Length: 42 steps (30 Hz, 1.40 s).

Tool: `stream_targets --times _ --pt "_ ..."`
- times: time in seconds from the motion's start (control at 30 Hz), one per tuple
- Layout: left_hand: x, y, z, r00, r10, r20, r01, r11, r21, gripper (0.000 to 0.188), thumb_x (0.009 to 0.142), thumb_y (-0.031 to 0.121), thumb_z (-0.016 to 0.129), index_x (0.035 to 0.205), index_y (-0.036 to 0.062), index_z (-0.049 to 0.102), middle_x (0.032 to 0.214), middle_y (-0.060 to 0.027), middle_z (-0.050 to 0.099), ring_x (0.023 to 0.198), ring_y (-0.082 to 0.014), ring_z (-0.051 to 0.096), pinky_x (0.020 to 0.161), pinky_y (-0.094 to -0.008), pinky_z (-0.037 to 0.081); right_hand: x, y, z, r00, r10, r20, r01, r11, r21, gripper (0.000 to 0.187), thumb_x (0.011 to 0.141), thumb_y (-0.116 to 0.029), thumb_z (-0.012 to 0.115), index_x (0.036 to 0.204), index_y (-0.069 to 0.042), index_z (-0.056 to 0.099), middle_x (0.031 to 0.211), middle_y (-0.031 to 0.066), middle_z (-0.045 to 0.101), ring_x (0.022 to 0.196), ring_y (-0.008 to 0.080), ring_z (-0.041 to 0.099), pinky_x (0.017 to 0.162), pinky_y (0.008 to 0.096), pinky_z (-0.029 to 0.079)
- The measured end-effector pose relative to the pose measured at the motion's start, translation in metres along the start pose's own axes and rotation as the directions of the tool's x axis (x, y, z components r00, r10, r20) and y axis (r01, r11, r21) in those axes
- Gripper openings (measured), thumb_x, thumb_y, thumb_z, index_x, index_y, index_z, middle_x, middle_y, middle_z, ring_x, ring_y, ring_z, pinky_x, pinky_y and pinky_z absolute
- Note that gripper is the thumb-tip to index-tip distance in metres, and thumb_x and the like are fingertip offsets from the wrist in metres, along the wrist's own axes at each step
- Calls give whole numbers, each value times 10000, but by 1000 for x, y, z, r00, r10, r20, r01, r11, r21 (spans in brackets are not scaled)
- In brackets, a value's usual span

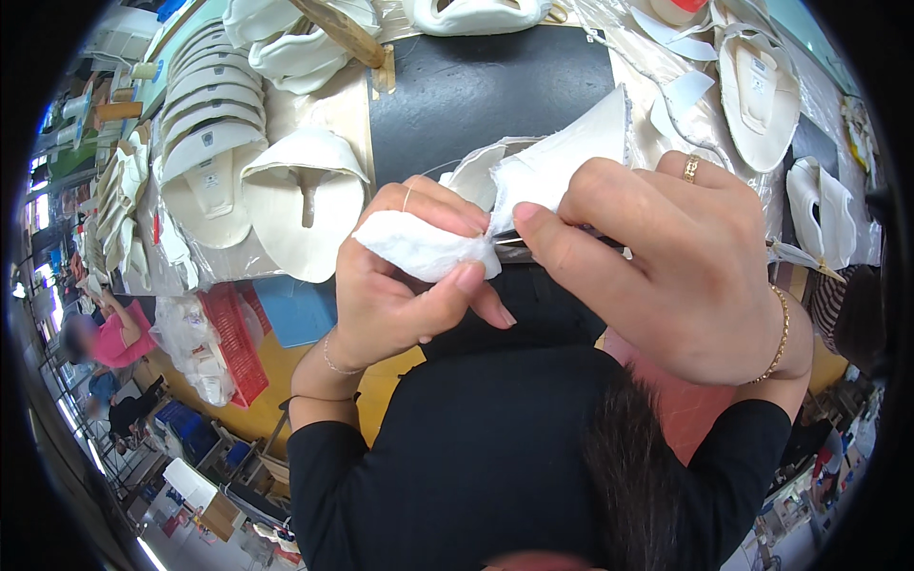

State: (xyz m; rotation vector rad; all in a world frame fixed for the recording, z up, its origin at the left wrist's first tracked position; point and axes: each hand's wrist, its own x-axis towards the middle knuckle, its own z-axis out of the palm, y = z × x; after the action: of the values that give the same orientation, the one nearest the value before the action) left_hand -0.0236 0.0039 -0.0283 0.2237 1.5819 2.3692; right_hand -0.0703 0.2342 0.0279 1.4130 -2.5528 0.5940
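A white padded fabric shoe upper (562, 157) is stretched between my two hands over the table's near edge. My left hand (409, 295) is closed on its near end, thumb below and fingers behind, pinching a rounded fuzzy flap. Close by on the right, my right hand (676, 257) is closed around a thin dark tool with a metal tip (511, 241). That tip touches the upper's edge beside my left fingertips. Most of the tool is hidden by my fingers, so its kind is unclear. Beyond the hands, the upper's far end rises over a black mat (476, 86).
Left on the table are a row of nested off-white slippers (214, 114) and a single slipper (305, 190). A wooden handle (343, 30) lies at the back. To the right are a slipper (757, 90) and a white upper (821, 214). Below left stands a red crate (233, 352).
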Motion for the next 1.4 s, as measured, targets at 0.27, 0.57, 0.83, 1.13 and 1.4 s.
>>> stream_targets --times 0.27,0.57,0.83,1.13,1.4 --pt "-1 -2 -2 991 110 70 -117 987 113 278 859 -134 587 1111 -51 506 1133 -178 546 817 -294 733 672 -337 656 -1 -9 7 997 12 -74 -16 999 -51 406 635 -147 698 1033 -71 718 752 -22 491 549 100 491 489 282 312" --pt "-1 -3 -1 970 209 122 -231 950 211 305 845 -157 597 1120 -54 517 1149 -185 531 904 -291 718 745 -344 664 -7 -6 9 996 -68 -51 64 995 -74 426 618 -125 702 1031 -26 723 783 -7 562 551 99 494 495 270 309" --pt "-4 4 2 933 295 207 -360 790 496 424 768 -194 663 1127 0 550 1177 -187 530 1017 -291 692 792 -355 659 -9 -7 -1 998 -31 -47 33 998 53 436 624 -119 699 1042 1 731 829 31 621 594 105 554 506 260 339" --pt "-13 4 2 892 357 278 -447 604 659 492 737 -92 786 1163 57 587 1295 -184 538 1079 -281 670 861 -341 595 -11 -15 -5 998 -45 -44 44 999 -9 391 659 -67 719 1045 -10 737 848 41 638 606 107 562 525 256 373" --pt "-15 -3 0 865 391 313 -494 556 669 523 727 -89 804 1184 46 588 1341 -200 507 1011 -237 674 817 -313 587 -12 -18 -10 1000 -25 -13 24 1000 -7 392 656 -67 721 1043 -5 737 826 42 635 597 106 556 518 259 344"
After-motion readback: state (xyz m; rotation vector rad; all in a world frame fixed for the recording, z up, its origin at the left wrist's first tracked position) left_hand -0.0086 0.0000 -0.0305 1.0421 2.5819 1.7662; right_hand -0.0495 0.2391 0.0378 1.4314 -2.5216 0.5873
